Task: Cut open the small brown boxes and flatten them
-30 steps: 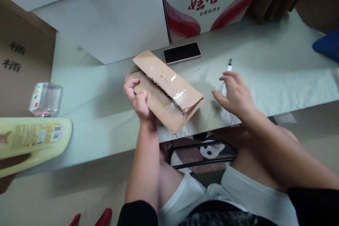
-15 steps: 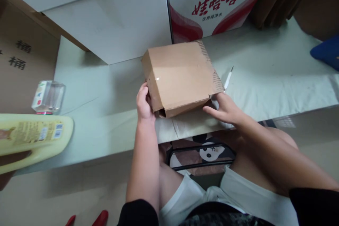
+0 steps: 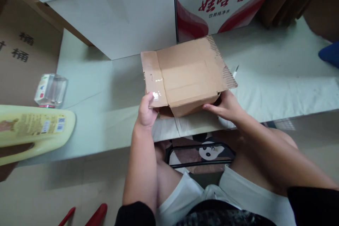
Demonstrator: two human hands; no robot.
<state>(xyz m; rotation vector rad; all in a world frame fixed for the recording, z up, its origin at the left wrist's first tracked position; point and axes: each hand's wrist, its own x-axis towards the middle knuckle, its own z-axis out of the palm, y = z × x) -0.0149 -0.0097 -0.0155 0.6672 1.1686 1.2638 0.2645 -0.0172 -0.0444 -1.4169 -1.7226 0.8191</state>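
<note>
A brown cardboard box [image 3: 185,74] lies flat on the pale table [image 3: 278,77], its taped broad face up and its near end towards me. My left hand [image 3: 147,111] grips the box's near left corner, fingers curled on it. My right hand [image 3: 225,107] holds the near right end, fingers tucked under the edge. The tip of a small white knife [image 3: 235,71] shows just beyond the box's right corner.
A large white box [image 3: 113,14] and a red-and-white drinks carton [image 3: 225,0] stand behind. At the left are a brown carton [image 3: 21,53], a clear bottle [image 3: 50,90] and a yellow bottle [image 3: 31,130]. A blue object [image 3: 329,53] is at the far right.
My left hand turned the box from tilted to flat. My right hand left the white knife on the table and took the box's right end. The phone is now hidden behind the box.
</note>
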